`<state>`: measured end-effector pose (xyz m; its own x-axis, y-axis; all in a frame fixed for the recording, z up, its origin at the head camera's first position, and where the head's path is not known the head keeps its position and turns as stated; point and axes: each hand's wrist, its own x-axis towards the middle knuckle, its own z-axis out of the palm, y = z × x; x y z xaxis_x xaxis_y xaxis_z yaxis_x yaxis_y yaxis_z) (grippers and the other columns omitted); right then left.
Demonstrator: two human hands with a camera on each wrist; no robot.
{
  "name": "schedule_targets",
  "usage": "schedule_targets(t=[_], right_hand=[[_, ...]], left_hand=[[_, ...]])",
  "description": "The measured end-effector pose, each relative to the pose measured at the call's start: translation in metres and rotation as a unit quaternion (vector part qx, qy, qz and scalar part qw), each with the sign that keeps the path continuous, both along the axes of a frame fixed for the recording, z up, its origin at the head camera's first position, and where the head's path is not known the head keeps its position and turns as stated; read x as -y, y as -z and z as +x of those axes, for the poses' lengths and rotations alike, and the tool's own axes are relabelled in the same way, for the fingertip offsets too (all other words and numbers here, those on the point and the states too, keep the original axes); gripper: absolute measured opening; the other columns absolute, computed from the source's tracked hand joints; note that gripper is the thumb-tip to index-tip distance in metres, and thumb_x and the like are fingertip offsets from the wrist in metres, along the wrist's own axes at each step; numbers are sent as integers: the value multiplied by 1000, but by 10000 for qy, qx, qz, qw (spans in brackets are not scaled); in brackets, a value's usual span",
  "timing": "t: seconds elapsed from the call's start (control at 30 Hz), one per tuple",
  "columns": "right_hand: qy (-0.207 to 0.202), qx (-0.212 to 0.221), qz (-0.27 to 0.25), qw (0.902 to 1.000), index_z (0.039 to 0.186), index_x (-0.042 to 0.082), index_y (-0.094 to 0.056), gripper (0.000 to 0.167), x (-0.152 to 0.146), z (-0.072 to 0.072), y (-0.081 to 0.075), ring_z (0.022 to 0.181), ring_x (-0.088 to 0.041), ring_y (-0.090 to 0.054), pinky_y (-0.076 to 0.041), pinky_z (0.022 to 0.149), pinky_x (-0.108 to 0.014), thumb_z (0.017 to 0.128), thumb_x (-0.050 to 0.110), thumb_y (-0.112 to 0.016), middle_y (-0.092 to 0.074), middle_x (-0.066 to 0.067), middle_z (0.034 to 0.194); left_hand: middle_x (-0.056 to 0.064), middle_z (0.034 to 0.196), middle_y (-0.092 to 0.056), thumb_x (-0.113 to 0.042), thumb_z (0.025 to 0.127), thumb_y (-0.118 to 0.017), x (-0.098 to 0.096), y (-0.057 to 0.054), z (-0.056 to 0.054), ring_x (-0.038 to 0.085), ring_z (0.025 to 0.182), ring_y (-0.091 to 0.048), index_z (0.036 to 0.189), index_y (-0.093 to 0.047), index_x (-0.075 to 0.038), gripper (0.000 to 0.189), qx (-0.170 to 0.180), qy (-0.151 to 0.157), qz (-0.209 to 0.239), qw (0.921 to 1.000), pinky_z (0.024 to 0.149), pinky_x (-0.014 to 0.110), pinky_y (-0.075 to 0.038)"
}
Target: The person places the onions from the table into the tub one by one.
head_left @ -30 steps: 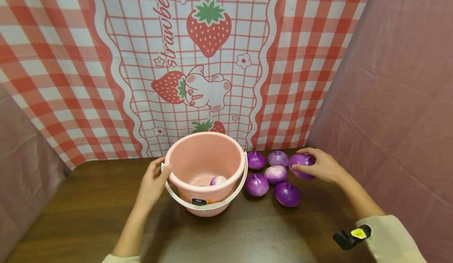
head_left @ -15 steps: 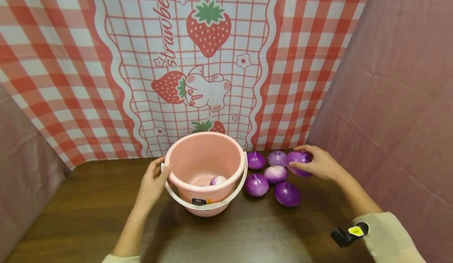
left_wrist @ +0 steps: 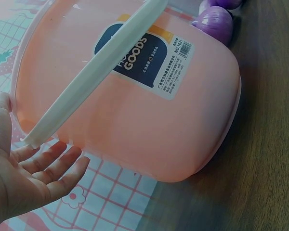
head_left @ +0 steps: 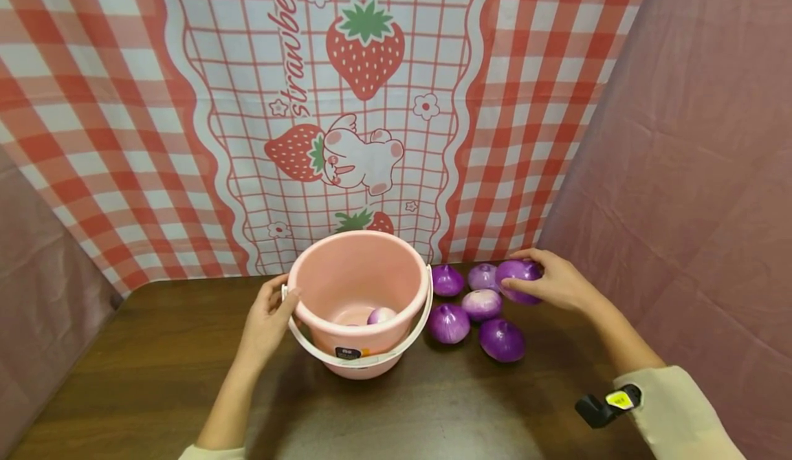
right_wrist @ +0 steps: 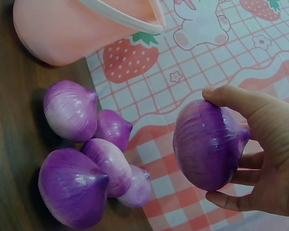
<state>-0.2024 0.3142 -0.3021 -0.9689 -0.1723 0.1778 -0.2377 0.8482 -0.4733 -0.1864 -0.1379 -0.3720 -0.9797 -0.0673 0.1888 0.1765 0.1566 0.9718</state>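
Observation:
A pink bucket [head_left: 337, 267] stands on the table with its white handle [head_left: 405, 350] lowered to the front. My left hand [head_left: 266, 319] grips its left rim, thumb over the edge and fingers outside. Inside the bucket shows a purple-white onion [head_left: 381, 315]. To the right, my right hand [head_left: 559, 282] holds a purple onion [right_wrist: 207, 144] between thumb and fingers, raised near the other onions. Several more lie on the table: a dark onion [head_left: 502, 340], a pale onion [head_left: 482, 304], a pointed onion [head_left: 449, 324], and others behind them.
The brown wooden table [head_left: 421, 419] extends in front of the bucket. A red checked cloth with strawberries [head_left: 365, 54] hangs close behind it. Pink fabric [head_left: 693, 171] borders the right side.
My right hand has lifted the purple onion slightly and brought it a little to the left. My left hand and the bucket have stayed in place.

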Motion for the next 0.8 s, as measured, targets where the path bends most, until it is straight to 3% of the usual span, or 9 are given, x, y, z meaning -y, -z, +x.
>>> schedule_targets(t=[0.8], right_hand=[[-153,-79,84,9998,125,7,-55,63,16,-4,-7,95,-25,-60,-49,77,-33,79,48,-70,-62,-14,113]], left_hand=[[31,122,-54,-19,96,-51,0,1,0,-3,76,-58,135,-39,-4,43,26,80,112,9999,68,24,-55]])
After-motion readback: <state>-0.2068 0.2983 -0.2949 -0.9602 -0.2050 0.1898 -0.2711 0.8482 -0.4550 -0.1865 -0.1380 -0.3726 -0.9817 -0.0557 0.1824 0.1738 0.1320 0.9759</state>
